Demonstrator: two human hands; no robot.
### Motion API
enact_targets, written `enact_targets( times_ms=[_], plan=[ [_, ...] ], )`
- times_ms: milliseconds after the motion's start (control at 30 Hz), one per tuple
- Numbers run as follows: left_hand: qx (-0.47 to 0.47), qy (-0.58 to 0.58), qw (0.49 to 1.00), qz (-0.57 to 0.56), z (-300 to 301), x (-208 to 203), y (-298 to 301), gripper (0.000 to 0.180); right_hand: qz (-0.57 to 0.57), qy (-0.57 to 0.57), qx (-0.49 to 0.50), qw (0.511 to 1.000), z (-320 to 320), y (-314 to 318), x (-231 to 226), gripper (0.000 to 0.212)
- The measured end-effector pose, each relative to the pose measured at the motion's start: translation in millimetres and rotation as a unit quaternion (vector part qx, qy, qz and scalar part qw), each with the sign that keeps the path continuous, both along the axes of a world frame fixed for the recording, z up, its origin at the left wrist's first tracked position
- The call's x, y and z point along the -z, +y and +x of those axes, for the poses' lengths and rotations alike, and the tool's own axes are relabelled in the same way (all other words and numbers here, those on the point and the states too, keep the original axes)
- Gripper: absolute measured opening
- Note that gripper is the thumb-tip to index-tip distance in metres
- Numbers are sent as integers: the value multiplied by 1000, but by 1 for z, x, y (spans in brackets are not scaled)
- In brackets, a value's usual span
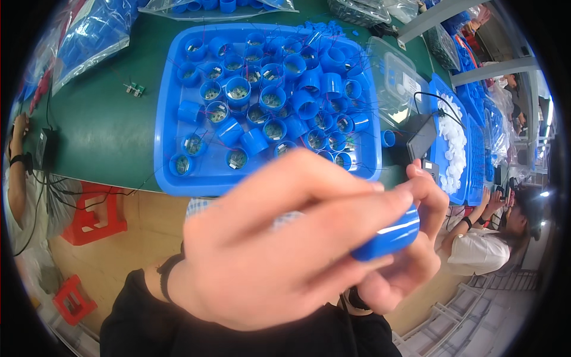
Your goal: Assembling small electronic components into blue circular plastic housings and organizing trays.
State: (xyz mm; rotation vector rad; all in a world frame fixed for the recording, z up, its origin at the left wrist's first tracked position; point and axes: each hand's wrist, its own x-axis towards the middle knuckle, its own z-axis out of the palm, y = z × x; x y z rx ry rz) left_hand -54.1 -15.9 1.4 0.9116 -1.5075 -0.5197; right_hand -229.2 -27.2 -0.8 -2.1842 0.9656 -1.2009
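A smooth, shiny blue plastic cup [395, 235] is held up close in front of me, between both hands. My left hand [267, 244] reaches across from the lower left, its fingers closed at the cup's near side and covering much of it. Behind it, my right hand [410, 273] curls its fingers round the cup's far side. The cup's inside is hidden. Beyond my hands lies a large blue tray [162, 119] with many similar blue cups, several showing green circuit boards and thin red and black wires.
Left of the tray a small circuit board [134, 89] rests on the green table [95, 131]. To the right are a clear plastic box [395, 77] and a blue tray [439, 86] of white pieces [453, 143]. Red stools [95, 223] stand left. Other people [485, 247] are at both sides.
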Motion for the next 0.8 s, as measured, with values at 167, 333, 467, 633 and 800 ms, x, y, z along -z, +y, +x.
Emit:
enact_targets(
  times_ms=[167,333,467,633,800],
  plan=[
    [194,283,929,136,14,18,-8,41,-190,313,50,929,14,4,-43,56],
    [254,420,855,170,11,39,-12,36,-79,-214,60,972,-23,2,-15,62],
    [257,391,871,153,12,46,-15,36,376,-297,-81,874,-5,-20,-6,54],
    [164,165,963,137,16,59,-17,33,491,-334,-143,792,31,-13,10,40],
    [99,24,992,76,16,58,-17,31,489,-290,-126,813,31,-18,22,29]
  ],
)
